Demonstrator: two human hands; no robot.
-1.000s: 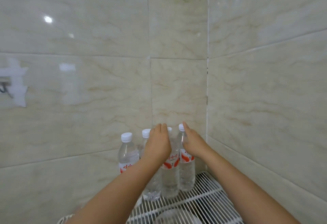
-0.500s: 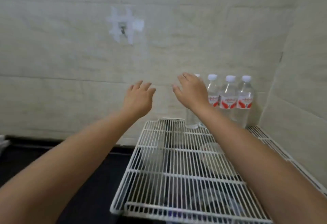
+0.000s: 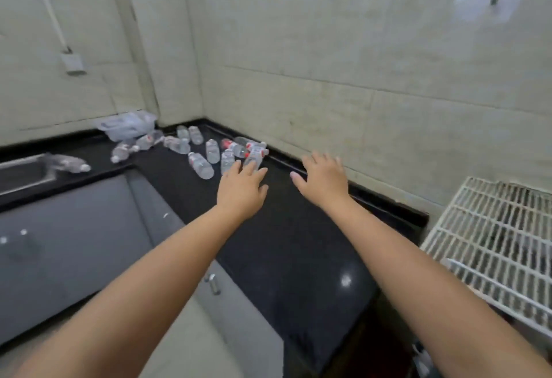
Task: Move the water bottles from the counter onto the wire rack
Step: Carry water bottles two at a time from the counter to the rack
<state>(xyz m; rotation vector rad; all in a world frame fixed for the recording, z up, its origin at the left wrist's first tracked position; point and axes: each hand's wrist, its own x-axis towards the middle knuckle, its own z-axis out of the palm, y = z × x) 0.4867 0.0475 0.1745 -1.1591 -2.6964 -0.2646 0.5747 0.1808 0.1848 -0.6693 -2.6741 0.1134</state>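
Bare black counter [image 3: 298,243] between wire rack [image 3: 493,246] and fallen water bottles [image 3: 215,150]: open passage, both hands above it. Beyond bottles from rack: crumpled plastic wrap [image 3: 127,125] in corner. Tiled wall [image 3: 358,64] closing counter's far edge.

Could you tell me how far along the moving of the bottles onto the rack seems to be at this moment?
Nothing finished shows here: the visible part of the wire rack holds no bottles. Both hands are empty, the left hand and right hand stretched over the counter toward the pile. Left to do: about a dozen water bottles lie on their sides near the corner.
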